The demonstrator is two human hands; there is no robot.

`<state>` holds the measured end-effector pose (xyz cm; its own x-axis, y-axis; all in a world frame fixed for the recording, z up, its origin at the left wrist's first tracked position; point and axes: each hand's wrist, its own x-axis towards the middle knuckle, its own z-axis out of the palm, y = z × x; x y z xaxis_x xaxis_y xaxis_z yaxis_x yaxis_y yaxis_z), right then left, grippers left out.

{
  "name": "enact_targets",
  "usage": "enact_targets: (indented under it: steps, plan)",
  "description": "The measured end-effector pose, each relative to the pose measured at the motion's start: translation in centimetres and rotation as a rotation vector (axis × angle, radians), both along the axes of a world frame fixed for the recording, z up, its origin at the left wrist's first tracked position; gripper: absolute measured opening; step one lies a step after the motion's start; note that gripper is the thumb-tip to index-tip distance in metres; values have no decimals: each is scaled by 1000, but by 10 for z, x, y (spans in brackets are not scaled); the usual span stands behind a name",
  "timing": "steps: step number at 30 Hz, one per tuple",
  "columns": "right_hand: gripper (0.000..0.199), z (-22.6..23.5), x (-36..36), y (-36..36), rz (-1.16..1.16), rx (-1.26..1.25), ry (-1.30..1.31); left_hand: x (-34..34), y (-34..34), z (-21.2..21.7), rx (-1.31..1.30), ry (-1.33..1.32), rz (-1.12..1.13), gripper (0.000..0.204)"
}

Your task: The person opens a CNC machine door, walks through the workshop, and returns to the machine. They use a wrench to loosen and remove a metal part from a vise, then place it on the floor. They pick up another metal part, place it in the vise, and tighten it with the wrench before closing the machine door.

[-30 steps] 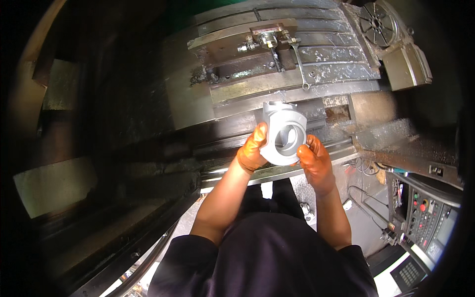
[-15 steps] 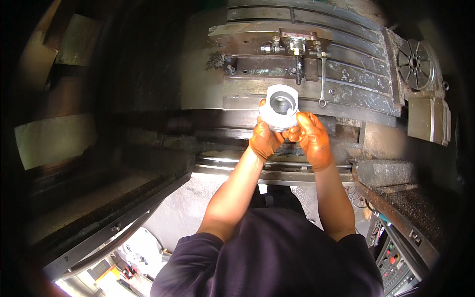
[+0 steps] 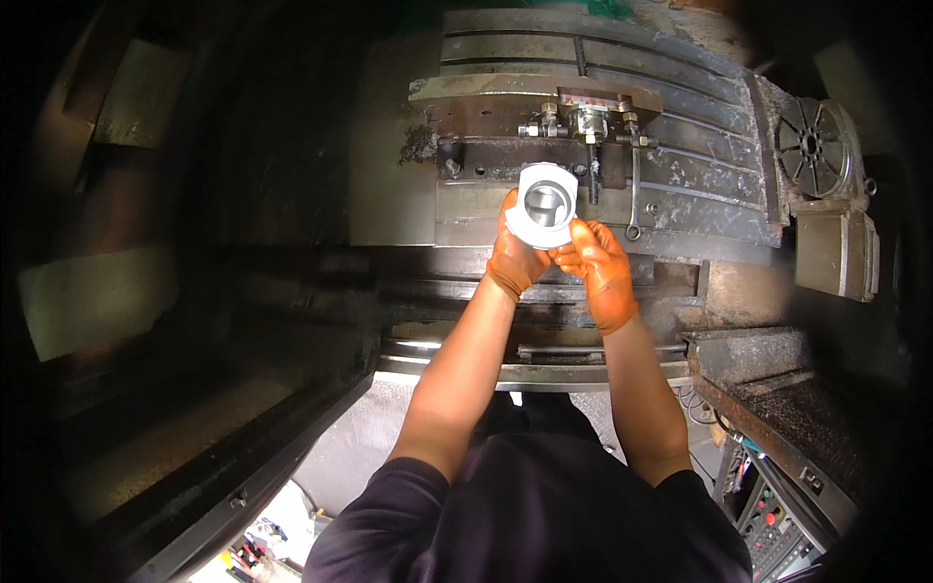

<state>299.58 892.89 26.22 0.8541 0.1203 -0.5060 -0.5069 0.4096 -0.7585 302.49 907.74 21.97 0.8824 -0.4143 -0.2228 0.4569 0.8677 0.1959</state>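
Between my two orange-gloved hands is a pale silver metal fitting with a wide round bore and a flat-sided collar [image 3: 540, 176]. My left hand [image 3: 517, 257] is closed around its left and lower side. On the lower right, my right hand [image 3: 603, 272] grips the rim with the thumb on top and the fingers curled below. The bore faces upward, and its shiny inside wall shows. Just beyond the fitting stands a clamping fixture [image 3: 589, 120] with a dark threaded rod [image 3: 594, 177] pointing toward me. A combination wrench [image 3: 636, 194] hangs on the fixture's right side.
A slotted machine table [image 3: 705, 175] lies under the fixture's steel block [image 3: 466, 119]. At the right stands a round slotted faceplate [image 3: 812, 146] with a metal box below it. Dark enclosure edges run along both sides. A control panel [image 3: 773, 525] sits at the lower right.
The fitting has tilted so its bore faces up more squarely, and it has shifted slightly left with both hands. The whole view has moved a little, so the machine appears lower.
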Motion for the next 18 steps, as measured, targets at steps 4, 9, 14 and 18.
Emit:
enact_targets:
  steps: [4,9,14,18]
  plan:
    - [31,-4,3,-5,-6,-4,-93,6,-10,-4,95,-10,60,44]
    - [32,-13,-34,-26,184,-171,-106,-34,-16,4,218,-38,140,45]
    - [26,-17,-64,-85,134,-457,-143,-92,16,-60,1199,-380,-81,56]
    - [18,2,-111,-164,-340,-816,52,-114,62,-99,1139,-298,-30,61]
